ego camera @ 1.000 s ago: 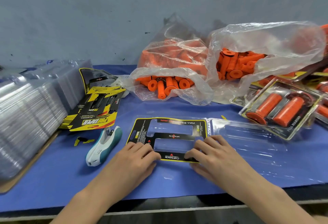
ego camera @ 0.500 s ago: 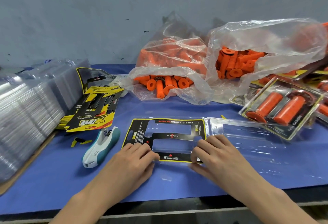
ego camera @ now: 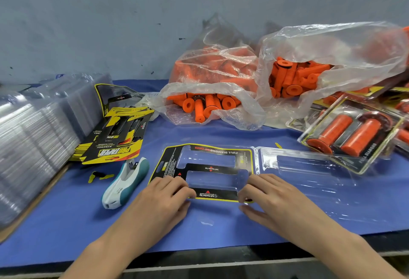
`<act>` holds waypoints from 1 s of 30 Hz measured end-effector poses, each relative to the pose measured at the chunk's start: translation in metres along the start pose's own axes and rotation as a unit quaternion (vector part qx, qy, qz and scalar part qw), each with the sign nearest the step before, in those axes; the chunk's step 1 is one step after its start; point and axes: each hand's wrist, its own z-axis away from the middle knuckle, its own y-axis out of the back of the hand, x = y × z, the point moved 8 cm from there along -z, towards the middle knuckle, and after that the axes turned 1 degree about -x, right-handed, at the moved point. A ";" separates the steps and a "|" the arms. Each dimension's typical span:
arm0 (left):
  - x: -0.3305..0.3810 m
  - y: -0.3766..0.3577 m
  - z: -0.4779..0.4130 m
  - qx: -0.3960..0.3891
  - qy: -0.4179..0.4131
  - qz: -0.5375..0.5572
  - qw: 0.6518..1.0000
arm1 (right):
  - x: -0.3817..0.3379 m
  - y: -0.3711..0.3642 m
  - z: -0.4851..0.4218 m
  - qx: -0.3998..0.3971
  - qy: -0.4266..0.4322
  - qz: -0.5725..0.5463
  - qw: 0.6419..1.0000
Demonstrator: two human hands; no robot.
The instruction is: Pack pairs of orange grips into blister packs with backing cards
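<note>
We've got the blister pack (ego camera: pixel 309 168) open flat on the blue mat (ego camera: pixel 66 223), right in front of us, hinge running away from us. Backing card (ego camera: pixel 212 168) sits in its left half; right half is clear & empty.

Left hand (ego camera: pixel 163 199) rests fingertips on the card's near-left corner. Right hand (ego camera: pixel 272 199) lies w/ fingers fairly straight on the near-right corner by the hinge, thumb on the mat just below. Neither hand holds anything; both look to be pressing the card flat into the tray.

Key relation for the next move, as we judge it: no grip is in the pack yet. The card's two cut-outs have their long axis left-to-right across us. The orange grips (ego camera: pixel 205 104) lie straight beyond the card at the mouth of the nearer bag (ego camera: pixel 221 92), well apart from both hands, mostly end-on or pointing toward us. So each grip probably needs approx a quarter turn to drop in crosswise.

That bag mouth is roughly btwn the hands in line, slightly closer to the left. The second bag (ego camera: pixel 332 53) sits further right, on the right hand's side. One hand per bag seems the quick route.
</note>
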 end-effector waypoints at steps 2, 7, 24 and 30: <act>-0.001 -0.001 0.000 -0.001 0.000 0.001 1.000 | 0.000 0.002 -0.001 0.003 0.004 0.006 1.000; 0.000 -0.001 0.000 0.002 -0.001 -0.002 1.000 | 0.000 0.004 0.000 0.007 0.009 0.014 1.000; 0.014 -0.006 -0.013 0.005 0.004 -0.031 0.999 | -0.005 0.008 -0.005 0.042 0.006 0.042 0.998; -0.019 -0.005 -0.002 -0.037 0.046 -0.020 0.998 | 0.002 0.010 -0.001 0.038 -0.012 0.025 0.999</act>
